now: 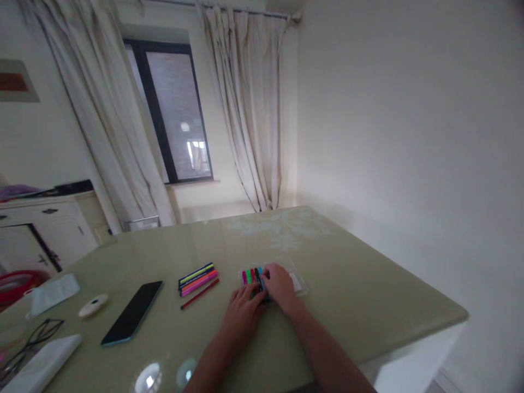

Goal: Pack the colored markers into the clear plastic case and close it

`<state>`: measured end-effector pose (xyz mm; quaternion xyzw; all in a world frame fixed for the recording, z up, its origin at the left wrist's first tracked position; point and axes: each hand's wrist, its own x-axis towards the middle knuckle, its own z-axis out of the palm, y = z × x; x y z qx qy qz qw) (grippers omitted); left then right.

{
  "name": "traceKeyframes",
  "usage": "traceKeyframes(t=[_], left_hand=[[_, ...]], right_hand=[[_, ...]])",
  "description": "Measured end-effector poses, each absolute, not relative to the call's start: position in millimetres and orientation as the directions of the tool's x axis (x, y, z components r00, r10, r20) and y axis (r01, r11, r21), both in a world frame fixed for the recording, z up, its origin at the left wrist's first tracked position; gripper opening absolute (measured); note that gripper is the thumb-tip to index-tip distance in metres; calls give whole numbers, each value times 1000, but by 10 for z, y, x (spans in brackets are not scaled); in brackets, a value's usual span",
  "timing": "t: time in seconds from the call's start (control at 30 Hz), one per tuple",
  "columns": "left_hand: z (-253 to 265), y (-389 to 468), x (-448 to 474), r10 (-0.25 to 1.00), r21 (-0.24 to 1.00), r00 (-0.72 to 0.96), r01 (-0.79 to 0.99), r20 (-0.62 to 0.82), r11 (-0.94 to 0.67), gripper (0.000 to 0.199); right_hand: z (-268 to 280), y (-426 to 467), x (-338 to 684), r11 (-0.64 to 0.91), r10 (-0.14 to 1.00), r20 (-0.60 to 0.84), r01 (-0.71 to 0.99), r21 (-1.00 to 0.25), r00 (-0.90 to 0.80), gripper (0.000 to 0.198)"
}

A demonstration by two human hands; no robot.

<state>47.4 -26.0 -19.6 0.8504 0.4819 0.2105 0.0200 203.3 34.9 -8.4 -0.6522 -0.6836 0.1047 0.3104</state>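
Note:
Several felt-tip pens (248,276) with pink, green, red, black and blue ends lie side by side on a clear plastic case (302,285). My left hand (242,310) rests over their near ends, its thumb and fingers pressed around them. My right hand (279,284) is closed in a pinch at the blue pen (261,271) on the right side of the row. The hands hide the lower part of the pens and much of the case. Left of my hands lies a bunch of yellow, orange, pink and dark pens (198,279), with a dark red pen (200,295) apart from it.
A phone (133,313), a white oval object (93,305), a face mask (55,293), glasses (39,338) and a white box-like object (43,363) lie on the left of the table (352,305). A wall (409,136) runs along the right, with a curtained window (176,109) behind.

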Motion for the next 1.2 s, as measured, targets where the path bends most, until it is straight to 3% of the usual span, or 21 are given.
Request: traceKeyframes(t=[0.1, 0.17, 0.23, 0.3, 0.37, 0.4, 0.47, 0.53, 0.6, 0.7, 0.97, 1.2], left_hand=[[-163, -232, 429, 815, 302, 443, 773, 372, -558, 37], [-123, -191, 302, 847, 365, 334, 792, 413, -490, 39], [-90, -147, 95, 895, 395, 56, 884, 443, -251, 44], [-81, -116, -138, 873, 313, -237, 944, 426, 104, 42], [-92, -99, -318, 852, 224, -363, 928, 377, 297, 36], [-100, -94, -365, 861, 212, -369, 926, 350, 311, 33], [-106, -83, -356, 897, 290, -307, 932, 320, 216, 29], [-99, -73, -221, 917, 468, -199, 884, 345, 15, 29], [-87, -76, -18, 907, 641, -103, 740, 409, -204, 35], [-78, -113, 249, 870, 736, -55, 562, 489, -378, 35], [-12, -199, 265, 902, 820, -36, 434, 431, -375, 38], [31, -235, 282, 901, 818, -9, 424, 434, -389, 36]], right_hand=[[-86, 372, 2067, 132, 951, 299, 765, -631, 82, 7], [-64, 390, 2101, 146, 933, 331, 692, -707, 141, 10], [-31, 405, 2131, 170, 908, 364, 613, -771, 207, 13], [-1, 413, 2144, 192, 891, 380, 550, -813, 250, 16], [20, 412, 2137, 210, 885, 385, 513, -833, 263, 17], [26, 407, 2127, 219, 883, 388, 501, -837, 263, 18], [36, 381, 2093, 237, 880, 398, 485, -842, 261, 19], [46, 337, 2041, 275, 890, 403, 456, -847, 212, 20], [57, 286, 1973, 355, 916, 399, 373, -857, 48, 22], [64, 239, 1877, 438, 892, 399, 183, -880, -214, 26], [41, 326, 1877, 293, 947, 307, -130, -947, -100, 41], [63, 271, 1855, 253, 946, 284, -194, -948, -155, 46]])
